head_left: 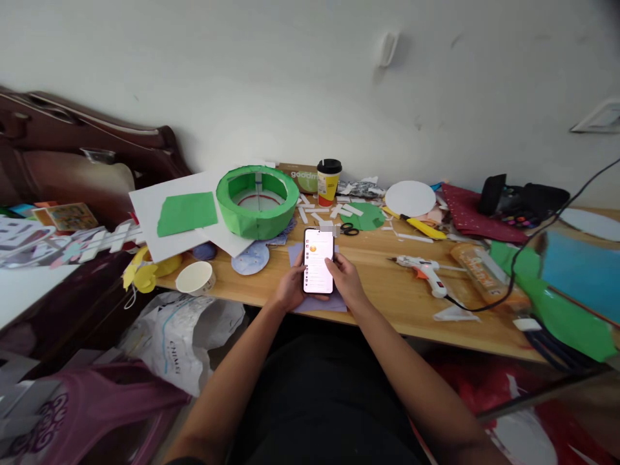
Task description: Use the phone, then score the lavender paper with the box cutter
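Observation:
A smartphone [318, 261] with a lit screen is held upright between my two hands over the near edge of the table. My left hand [291, 287] grips its left side and lower edge. On the right side, my right hand [347, 278] holds it with the thumb over the screen. Purple paper [314, 305] lies beneath the phone and hands. Just beyond the phone's upper right corner lie black-handled scissors [349, 229]. A round, green paper-covered ring [258, 201] stands behind and to the left.
White paper strips [310, 210] and a paper cup [329, 184] are at the back. To the right are a yellow utility knife [420, 226], a glue gun [426, 271] with its cord, and an orange packet [489, 274]. A white bowl [196, 278] sits at the left edge.

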Demonstrator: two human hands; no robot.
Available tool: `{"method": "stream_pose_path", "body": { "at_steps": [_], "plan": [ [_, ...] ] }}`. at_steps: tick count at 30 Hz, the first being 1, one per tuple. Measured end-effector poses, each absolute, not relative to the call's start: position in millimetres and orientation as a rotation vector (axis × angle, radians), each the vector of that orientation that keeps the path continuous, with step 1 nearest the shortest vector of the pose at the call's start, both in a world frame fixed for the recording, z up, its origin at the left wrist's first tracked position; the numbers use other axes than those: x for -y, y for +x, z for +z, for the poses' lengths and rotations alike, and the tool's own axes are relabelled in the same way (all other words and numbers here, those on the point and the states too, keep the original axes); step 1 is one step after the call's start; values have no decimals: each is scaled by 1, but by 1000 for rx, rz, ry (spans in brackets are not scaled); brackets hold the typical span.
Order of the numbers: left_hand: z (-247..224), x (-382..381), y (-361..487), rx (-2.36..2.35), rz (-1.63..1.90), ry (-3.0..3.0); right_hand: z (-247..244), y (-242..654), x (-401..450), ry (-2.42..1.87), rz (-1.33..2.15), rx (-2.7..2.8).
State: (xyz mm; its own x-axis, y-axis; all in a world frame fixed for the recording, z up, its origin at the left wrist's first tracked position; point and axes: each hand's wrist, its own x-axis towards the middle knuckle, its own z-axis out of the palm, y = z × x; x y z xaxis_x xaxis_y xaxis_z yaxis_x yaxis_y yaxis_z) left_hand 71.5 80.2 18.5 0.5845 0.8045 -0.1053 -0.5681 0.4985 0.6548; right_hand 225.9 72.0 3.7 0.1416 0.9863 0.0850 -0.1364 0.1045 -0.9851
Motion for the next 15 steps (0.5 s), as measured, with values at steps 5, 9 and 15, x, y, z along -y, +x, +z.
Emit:
{"method": "stream_pose_path", "body": {
  "at_steps": [5, 9, 15],
  "plan": [
    [19, -79, 72, -417, 874, 592, -1, 227, -73, -1086, 1107, 1096],
    [18, -79, 72, -400, 885, 593, -2, 227, -72, -1088, 1102, 1142],
    [14, -81, 72, -400, 882, 589, 1, 226, -70, -1092, 1113, 1135]
  ]
}}
